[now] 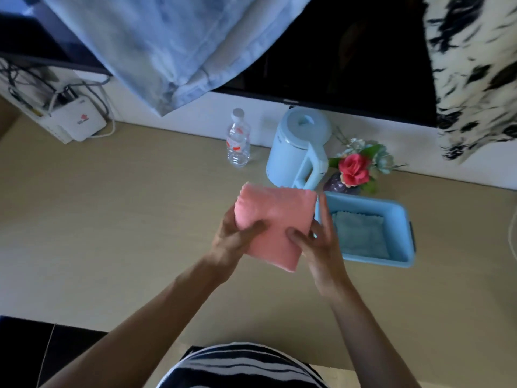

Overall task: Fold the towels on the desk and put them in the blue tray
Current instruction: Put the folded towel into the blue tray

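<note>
A pale wooden table (112, 219) is stretching across the whole view, backing onto a white wall. Above it a wide dark screen (349, 51) is hanging. A pale blue cloth (167, 46) is draping over the screen's left part, and a cream fabric with black blotches (475, 65) is hanging over its right end.

On the table, right of centre, the blue tray (406, 219) is sitting with a folded grey-blue towel (361, 233) lying flat inside it. Just beside the tray's left side, the folded pink towel (274, 214) is being held up over the table, tilted, with its far right corner overlapping the tray's near-left rim in this view.

Both hands are holding it at its near end. The left hand (235, 239) is taking it in a grip on the left edge, with the thumb lying on top and the fingers underneath. The right hand (319, 245) is gripping the right edge the same way, thumb on top, with one finger reaching up along the towel's side.

Behind the towel a light blue kettle (296, 147) is standing near the wall. To its right, a bunch of flowers (355, 169) with a red rose is leaning out of a small dark vase (335, 183). To its left, a clear plastic bottle (237, 144) is standing upright. At the far left a white box (81, 121) with cables is resting against the wall.
</note>
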`<state>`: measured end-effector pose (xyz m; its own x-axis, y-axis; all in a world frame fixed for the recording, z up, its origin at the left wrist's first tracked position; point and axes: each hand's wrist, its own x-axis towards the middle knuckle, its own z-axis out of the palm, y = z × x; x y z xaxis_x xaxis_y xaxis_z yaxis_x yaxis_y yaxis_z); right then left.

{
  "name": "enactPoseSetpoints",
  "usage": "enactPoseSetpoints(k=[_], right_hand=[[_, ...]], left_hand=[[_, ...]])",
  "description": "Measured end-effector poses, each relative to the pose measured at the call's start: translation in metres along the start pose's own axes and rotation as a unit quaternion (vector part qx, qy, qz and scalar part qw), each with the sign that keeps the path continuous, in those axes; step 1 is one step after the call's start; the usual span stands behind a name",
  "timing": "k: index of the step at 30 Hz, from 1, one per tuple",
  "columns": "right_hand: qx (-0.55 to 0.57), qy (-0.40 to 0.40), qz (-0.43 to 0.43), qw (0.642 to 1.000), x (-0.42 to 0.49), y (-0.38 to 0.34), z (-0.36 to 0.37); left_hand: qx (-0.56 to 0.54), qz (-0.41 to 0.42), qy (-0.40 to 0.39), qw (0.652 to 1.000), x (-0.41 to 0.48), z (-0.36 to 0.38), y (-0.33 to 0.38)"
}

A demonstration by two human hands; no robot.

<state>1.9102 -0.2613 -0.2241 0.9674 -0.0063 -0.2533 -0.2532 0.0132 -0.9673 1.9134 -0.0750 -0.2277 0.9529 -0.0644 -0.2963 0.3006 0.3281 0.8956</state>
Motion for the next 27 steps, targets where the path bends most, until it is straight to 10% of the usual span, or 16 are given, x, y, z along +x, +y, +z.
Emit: enactPoseSetpoints(k=[5,12,27], right_hand=[[-0.054,0.016,-0.071,0.996,-0.003,-0.027,-0.079],[-0.234,0.030,-0.018,0.972,0.028,-0.026,-0.190],[-0.597,-0.044,0.092,0.795,0.104,0.049,-0.226]], left_hand=[[0.131,0.053,0.055,0.988,0.011,0.069,0.000],[0.358,0.093,-0.068,0.927,0.057,0.143,-0.039],[0.594,-0.061,-0.109,0.795,0.131,0.207,-0.136]])
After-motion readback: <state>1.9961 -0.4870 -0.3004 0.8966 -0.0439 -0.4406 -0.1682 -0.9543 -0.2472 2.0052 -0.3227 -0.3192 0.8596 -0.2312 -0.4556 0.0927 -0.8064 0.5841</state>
